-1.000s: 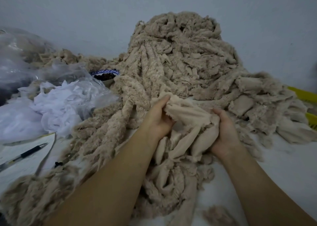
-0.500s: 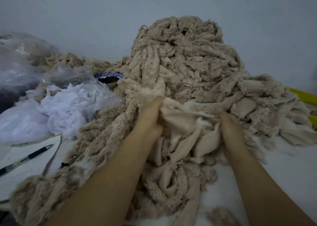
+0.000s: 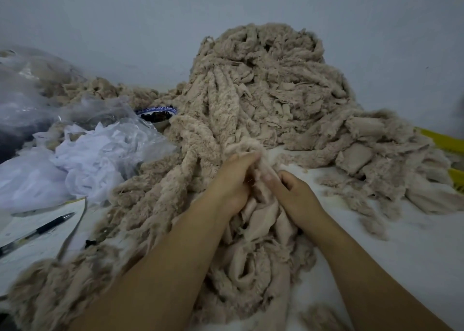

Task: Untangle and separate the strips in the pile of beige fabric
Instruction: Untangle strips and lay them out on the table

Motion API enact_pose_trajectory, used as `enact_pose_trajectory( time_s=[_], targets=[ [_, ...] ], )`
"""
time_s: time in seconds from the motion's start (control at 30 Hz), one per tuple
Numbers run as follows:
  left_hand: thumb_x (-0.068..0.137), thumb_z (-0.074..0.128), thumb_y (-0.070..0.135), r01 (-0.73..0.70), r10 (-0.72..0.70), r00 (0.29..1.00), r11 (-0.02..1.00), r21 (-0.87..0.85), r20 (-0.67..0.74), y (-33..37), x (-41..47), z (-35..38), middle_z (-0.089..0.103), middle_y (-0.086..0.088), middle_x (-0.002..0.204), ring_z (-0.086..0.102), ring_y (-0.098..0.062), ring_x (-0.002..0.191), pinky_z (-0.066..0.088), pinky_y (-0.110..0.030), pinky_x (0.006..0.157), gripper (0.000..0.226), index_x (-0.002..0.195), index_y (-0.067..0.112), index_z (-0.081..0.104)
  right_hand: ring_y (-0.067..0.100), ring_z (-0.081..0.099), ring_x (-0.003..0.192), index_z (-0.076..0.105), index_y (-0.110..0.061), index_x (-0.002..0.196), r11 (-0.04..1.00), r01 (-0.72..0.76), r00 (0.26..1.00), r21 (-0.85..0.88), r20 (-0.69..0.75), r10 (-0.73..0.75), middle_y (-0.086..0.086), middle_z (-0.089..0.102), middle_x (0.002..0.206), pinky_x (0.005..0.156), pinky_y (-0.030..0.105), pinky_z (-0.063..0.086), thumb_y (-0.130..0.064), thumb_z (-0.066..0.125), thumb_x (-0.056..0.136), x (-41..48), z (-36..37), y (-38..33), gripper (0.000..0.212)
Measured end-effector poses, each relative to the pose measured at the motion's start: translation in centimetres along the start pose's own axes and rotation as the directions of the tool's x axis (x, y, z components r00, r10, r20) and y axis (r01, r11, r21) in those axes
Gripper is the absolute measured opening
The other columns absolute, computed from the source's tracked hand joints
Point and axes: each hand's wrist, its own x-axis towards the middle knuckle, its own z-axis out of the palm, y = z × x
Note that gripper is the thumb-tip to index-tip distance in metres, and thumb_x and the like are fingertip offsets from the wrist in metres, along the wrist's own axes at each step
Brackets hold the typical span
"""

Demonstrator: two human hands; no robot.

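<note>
At front of pile [image 3: 263,92] | left hand [image 3: 229,180] grips beige strip [image 3: 259,180] | right hand [image 3: 297,196] curled, pinching it

Illumination is dim, cool and diffuse, giving the wall [image 3: 100,29] a blue-grey cast. The light source is not identifiable. Shadows are soft and sit in the folds of the beige fabric pile [image 3: 263,92]. The clear plastic bag [image 3: 30,87] carries faint highlights. Wide-angle distortion bends the frame edges. Detail is soft throughout; the lower-left corner is blurred.
</note>
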Motion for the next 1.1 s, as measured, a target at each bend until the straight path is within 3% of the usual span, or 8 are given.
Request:
enact_pose_trajectory(
  time_s=[0.1,0.23,0.37,0.5,0.63,0.83,1.0,1.1],
  targets=[
    [0.097,0.059,0.019,0.095,-0.113,0.992,0.967,-0.236,-0.060,-0.2,0.1,-0.6,0.067,-0.009,0.078,0.065,-0.021,0.074,0.057,-0.033,0.071,0.016,0.092,0.005,0.066,0.008,0.033,0.053,0.040,-0.018,0.068,0.997,0.006,0.981,0.075,0.194,-0.021,-0.004,0.033,0.060,0.051,0.022,0.029,-0.038,0.057,0.099,-0.5,0.0,-0.2,0.040],
    [0.100,0.053,0.025,0.074,-0.115,0.985,0.957,-0.280,-0.132,-0.8,0.2,-1.5,0.064,-0.004,0.063,0.061,-0.017,0.054,0.053,-0.026,0.049,0.035,0.070,0.012,0.064,0.006,0.030,0.051,0.035,-0.030,0.060,0.998,-0.045,0.950,0.038,0.311,0.031,-0.012,0.031,0.057,0.054,0.024,0.027,-0.032,0.054,0.101,-0.6,0.2,0.2,0.045],
    [0.092,0.059,0.020,-0.146,0.206,0.958,0.949,0.280,-0.197,-2.2,-0.1,-1.8,0.059,0.001,0.052,0.054,-0.007,0.040,0.040,-0.016,0.039,0.027,0.064,0.019,0.062,-0.007,0.057,0.071,0.054,-0.036,0.085,0.997,-0.038,0.999,0.062,0.017,0.037,-0.023,0.060,0.082,0.061,0.010,0.043,-0.074,0.051,0.080,0.5,0.7,-1.0,0.039],
    [0.088,0.063,0.029,-0.263,0.256,0.964,0.858,0.442,0.076,-3.3,-0.5,-1.8,0.066,0.007,0.057,0.063,-0.007,0.051,0.046,-0.019,0.045,0.018,0.070,0.031,0.066,0.007,0.061,0.081,0.052,-0.024,0.087,0.980,-0.189,0.981,0.068,0.049,0.186,-0.005,0.060,0.087,0.074,0.029,0.050,-0.053,0.053,0.094,2.5,2.1,-1.3,0.029],
    [0.087,0.067,0.023,-0.200,0.197,0.980,0.969,0.143,0.037,-3.0,-0.4,-2.5,0.071,0.002,0.066,0.066,-0.010,0.054,0.050,-0.021,0.047,0.008,0.081,0.017,0.068,0.018,0.067,0.076,0.059,-0.026,0.094,0.870,-0.298,0.933,0.393,-0.075,0.353,0.001,0.068,0.081,0.070,0.032,0.054,-0.031,0.051,0.101,3.6,1.0,-1.0,0.012],
    [0.097,0.053,0.045,0.031,-0.036,0.999,0.953,-0.301,-0.010,-1.8,0.8,-3.1,0.067,-0.019,0.123,0.066,-0.030,0.113,0.056,-0.040,0.092,0.052,0.127,0.003,0.063,0.021,0.073,0.090,0.066,-0.015,0.113,0.608,-0.182,0.905,0.773,-0.110,0.410,0.007,0.074,0.105,0.071,0.035,0.058,-0.025,0.056,0.101,3.6,0.3,0.0,0.019],
    [0.084,0.054,0.069,-0.032,0.017,0.985,0.996,0.084,0.170,-2.6,0.0,-2.3,0.075,-0.008,0.108,0.071,-0.021,0.100,0.059,-0.029,0.078,0.066,0.118,0.013,0.069,0.024,0.072,0.095,0.066,-0.010,0.113,0.439,-0.111,0.947,0.891,-0.039,0.319,0.014,0.072,0.112,0.081,0.038,0.061,-0.028,0.054,0.101,3.7,-0.8,-0.5,0.024],
    [0.086,0.071,0.045,-0.067,-0.006,0.980,0.934,0.351,0.201,-3.2,-0.3,-2.1,0.074,-0.009,0.095,0.069,-0.023,0.087,0.056,-0.028,0.076,0.033,0.093,0.013,0.075,0.022,0.072,0.097,0.062,-0.009,0.126,0.397,-0.101,0.954,0.912,-0.025,0.300,0.012,0.073,0.114,0.073,0.034,0.061,-0.034,0.049,0.102,3.8,-1.6,-0.7,0.036]
  ],
)
